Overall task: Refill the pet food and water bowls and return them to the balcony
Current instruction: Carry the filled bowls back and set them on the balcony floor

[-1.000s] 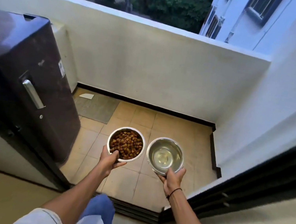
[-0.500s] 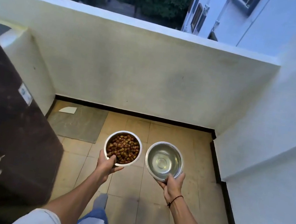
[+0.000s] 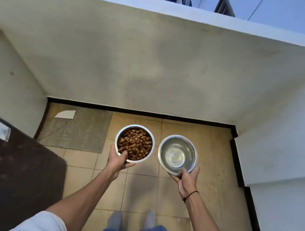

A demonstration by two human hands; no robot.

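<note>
I hold two steel bowls out in front of me, well above the tiled balcony floor (image 3: 208, 159). The food bowl (image 3: 135, 142), full of brown kibble, is gripped at its near rim by my left hand (image 3: 118, 159), thumb over the edge. The water bowl (image 3: 177, 154) holds clear water, and my right hand (image 3: 186, 176) grips its near rim. A dark cord sits on that wrist. Both bowls are level and side by side, a small gap between them.
A grey mat (image 3: 78, 129) with a white scrap lies on the floor at the back left. A dark brown cabinet (image 3: 6, 176) fills the left side. White parapet wall (image 3: 155, 66) ahead, white wall (image 3: 291, 146) on the right. My feet (image 3: 132, 221) stand on the tiles.
I have stepped through the doorway onto the balcony; the view tilted further down. The cabinet slid left and down. Both bowls stay in my hands, level.
</note>
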